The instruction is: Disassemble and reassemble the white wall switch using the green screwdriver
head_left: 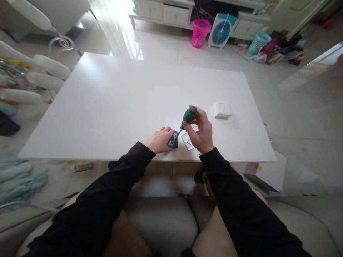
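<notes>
My left hand (160,139) is closed on a small dark block (173,140) with metal parts on its upper face, which looks like the back of a wall socket. My right hand (200,130) grips the green handle of a screwdriver (189,115). The shaft slants down to the left, and its tip meets the block; the exact spot is too small to make out. Partly under my right hand lies a white plate or frame (187,141), flat on the table. Farther right stands a white wall socket on a box (222,110), apart from both hands.
The white table (128,100) ends just in front of my knees. Beyond it on the floor are a pink basket (200,33), a blue fan (222,30) and a light blue basket (258,44). A white box-like object (270,171) sits below the table's right front corner.
</notes>
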{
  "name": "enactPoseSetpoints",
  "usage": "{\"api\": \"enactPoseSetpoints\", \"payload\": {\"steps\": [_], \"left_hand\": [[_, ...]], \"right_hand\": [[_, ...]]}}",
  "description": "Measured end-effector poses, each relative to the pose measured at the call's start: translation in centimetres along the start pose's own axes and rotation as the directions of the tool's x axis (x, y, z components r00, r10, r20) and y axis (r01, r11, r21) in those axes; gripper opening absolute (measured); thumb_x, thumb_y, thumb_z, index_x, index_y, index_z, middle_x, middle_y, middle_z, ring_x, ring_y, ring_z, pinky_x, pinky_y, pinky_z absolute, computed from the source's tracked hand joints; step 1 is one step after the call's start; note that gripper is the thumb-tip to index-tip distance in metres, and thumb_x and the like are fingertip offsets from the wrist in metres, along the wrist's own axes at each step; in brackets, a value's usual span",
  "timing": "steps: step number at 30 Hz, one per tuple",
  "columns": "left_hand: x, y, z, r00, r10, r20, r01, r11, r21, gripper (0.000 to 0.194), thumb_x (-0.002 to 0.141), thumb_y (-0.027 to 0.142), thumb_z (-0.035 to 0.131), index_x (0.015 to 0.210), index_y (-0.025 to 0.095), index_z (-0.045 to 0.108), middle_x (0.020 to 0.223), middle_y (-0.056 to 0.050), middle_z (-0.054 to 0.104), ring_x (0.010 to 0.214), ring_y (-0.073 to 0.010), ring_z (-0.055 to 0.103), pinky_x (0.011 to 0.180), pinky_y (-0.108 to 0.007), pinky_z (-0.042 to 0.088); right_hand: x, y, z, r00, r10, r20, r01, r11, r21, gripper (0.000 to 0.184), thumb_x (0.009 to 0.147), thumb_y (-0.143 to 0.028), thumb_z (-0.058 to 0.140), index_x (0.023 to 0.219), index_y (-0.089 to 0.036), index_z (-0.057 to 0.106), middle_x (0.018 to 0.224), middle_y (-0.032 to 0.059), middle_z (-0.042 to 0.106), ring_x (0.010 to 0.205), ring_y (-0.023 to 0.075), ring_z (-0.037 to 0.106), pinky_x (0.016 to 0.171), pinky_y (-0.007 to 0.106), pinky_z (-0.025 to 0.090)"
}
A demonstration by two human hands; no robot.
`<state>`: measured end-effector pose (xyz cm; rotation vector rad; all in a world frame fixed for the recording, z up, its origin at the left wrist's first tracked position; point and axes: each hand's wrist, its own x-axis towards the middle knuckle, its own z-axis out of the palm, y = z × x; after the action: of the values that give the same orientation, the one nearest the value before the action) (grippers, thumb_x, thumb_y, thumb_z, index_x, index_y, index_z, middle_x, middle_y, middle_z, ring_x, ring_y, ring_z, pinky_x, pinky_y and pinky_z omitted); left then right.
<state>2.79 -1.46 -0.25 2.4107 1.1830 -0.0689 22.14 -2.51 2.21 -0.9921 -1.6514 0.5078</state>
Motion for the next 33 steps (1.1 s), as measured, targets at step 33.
{"api": "enactPoseSetpoints", "payload": {"steps": [33], "left_hand": [[-1.0, 0.9, -0.2, 0.991, 0.045, -0.123, -0.028, 0.990, 0.137, 0.049, 0.083, 0.027, 0.067, 0.129, 0.019, 0.053, 0.127, -0.012, 0.062, 0.116, -0.0317, 0.056, 0.088, -0.044, 0.051]], "right_hand": [[-0.6, -0.2, -0.3, 0.997, -0.063, -0.047, 0.059, 0.995, -0.082, 0.049, 0.098, -0.046, 0.065, 0.142, -0.028, 0.053, 0.123, 0.0081, 0.069, 0.096, 0.0208, 0.070, 0.078, 0.034, 0.064]]}}
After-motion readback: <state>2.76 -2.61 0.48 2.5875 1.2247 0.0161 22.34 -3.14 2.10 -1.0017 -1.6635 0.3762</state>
